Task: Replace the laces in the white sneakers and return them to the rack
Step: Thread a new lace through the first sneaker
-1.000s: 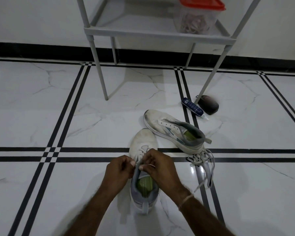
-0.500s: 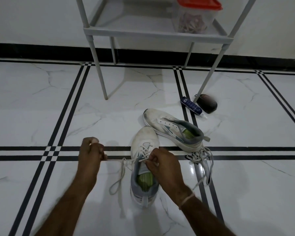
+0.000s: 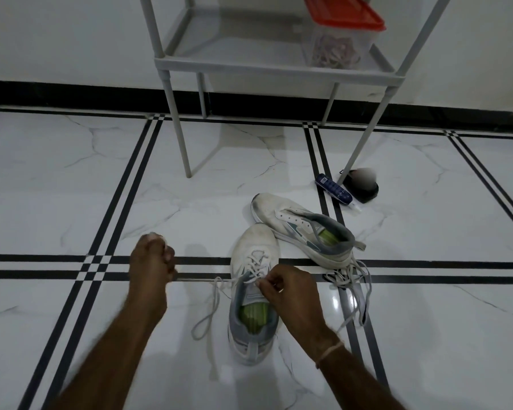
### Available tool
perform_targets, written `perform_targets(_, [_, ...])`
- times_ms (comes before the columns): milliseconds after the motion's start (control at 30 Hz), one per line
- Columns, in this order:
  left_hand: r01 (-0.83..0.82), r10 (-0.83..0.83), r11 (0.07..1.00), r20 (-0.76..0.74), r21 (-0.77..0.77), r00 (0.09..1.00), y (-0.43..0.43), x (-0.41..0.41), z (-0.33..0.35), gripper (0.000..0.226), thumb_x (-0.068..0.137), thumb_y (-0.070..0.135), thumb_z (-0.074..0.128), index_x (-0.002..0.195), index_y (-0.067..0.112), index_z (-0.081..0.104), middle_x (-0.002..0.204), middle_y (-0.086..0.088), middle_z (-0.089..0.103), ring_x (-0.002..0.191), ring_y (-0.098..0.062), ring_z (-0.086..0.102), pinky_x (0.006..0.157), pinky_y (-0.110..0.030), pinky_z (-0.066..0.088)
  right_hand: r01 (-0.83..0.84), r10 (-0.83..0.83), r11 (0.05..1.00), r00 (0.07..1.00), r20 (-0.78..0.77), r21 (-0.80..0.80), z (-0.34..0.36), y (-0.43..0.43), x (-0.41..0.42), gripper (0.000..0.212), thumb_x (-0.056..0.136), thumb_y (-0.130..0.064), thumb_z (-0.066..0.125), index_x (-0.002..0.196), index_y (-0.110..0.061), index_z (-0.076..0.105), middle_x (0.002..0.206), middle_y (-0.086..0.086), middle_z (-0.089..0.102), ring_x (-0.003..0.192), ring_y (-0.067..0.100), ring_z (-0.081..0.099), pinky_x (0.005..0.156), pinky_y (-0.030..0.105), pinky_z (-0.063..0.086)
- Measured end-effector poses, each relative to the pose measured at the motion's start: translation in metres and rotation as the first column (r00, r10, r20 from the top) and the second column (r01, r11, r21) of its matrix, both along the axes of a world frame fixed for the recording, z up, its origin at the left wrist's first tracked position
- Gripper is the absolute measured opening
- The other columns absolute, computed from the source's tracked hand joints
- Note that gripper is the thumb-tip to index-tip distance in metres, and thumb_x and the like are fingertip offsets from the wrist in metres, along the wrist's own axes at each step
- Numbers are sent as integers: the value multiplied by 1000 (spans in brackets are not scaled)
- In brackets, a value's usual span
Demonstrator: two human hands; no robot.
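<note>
Lace (image 3: pixel 202 280) stretches taut, pinched by left hand (image 3: pixel 151 261) and right hand (image 3: pixel 288 288).

A home interior, glossy white marble floor (image 3: pixel 71 184) with black inlay lines, black skirting (image 3: pixel 71 93) under a plain white wall, grey shoe rack (image 3: pixel 273 69) holding a red-lidded container (image 3: pixel 338 39)

The white marble floor (image 3: pixel 71 179) carries black stripes (image 3: pixel 42 258)

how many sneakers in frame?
2. One sneaker stands on the floor between left hand and right hand, both pinching its lace. The other sneaker lies tipped on its side behind it, toward the rack. None on its visible shelf.
</note>
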State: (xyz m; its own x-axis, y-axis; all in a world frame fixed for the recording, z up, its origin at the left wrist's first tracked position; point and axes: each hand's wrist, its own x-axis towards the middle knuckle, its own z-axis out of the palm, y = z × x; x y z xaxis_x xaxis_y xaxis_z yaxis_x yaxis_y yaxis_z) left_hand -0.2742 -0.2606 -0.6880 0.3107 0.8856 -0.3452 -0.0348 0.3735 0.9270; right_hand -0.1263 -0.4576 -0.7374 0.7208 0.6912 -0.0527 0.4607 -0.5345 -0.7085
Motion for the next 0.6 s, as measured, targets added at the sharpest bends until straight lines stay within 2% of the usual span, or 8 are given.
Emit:
perform_targets(67, [443,-240,835,-510,325,826,-18,-9,-21,11,101,30,57,90,27,57,78,11,63,67,-10,57,60,-26,44,-5,5,1000,1000,-8,12,0,1,1,23,88,-45,74,84,-23,71,79,-9,69,75,6,64,72,35,57])
perform_targets(100, [657,-312,685,-688,314,655,-28,-12,-29,13,96,42,63,90,30,62,81,14,68,72,-2,60,66,-25,47,-6,7,1000,1000,-9,14,0,1,2,23,89,-44,74,83,-22,70,78,-9,69,74,6,64,72,35,57])
perform_targets(167, [784,-366,569,-776,250,513,-45,-9,-46,22,89,53,66,80,33,69,84,19,71,78,-1,62,71,-25,48,-3,3,1000,1000,-16,28,-2,1,3,22,90,-42,74,83,-22,70,77,-9,69,73,6,64,71,34,56])
perform_targets(200, [731,-402,643,-710,230,578,-50,-5,-45,22,92,48,66,78,31,71,85,18,73,79,-2,62,71,-25,47,1,0,999,1000,-24,39,-3,0,3,21,91,-41,73,83,-22,70,77,-9,68,73,6,64,71,34,56])
perform_targets(267, [428,-396,903,-319,33,861,-49,-1,-36,23,100,28,60,82,17,70,86,9,75,71,-3,61,62,-22,42,2,0,999,999,-38,47,-3,-1,2,20,92,-39,73,83,-21,69,77,-9,68,74,7,65,71,34,57])
perform_targets(333, [244,-273,954,-169,-173,947,-48,1,-33,29,103,28,55,80,13,65,79,-2,70,63,-7,53,53,-23,33,-6,7,999,999,-34,35,-3,0,1,20,92,-38,72,81,-23,68,76,-9,67,73,7,64,70,33,57])
perform_targets(467, [417,-384,907,-518,-57,765,-61,-8,-44,42,99,26,59,58,17,60,55,-3,62,52,-15,52,55,-28,43,-8,8,999,1000,-11,35,-5,1,2,24,92,-41,72,78,-23,66,72,-9,66,69,7,62,67,37,55])
perform_targets(600, [578,-418,816,-673,17,610,-62,-5,-50,15,96,46,62,94,31,62,75,8,72,58,-10,65,59,-25,50,-6,6,999,1000,-26,33,-5,-1,3,26,91,-47,71,80,-23,67,73,-9,67,70,7,64,68,37,56])
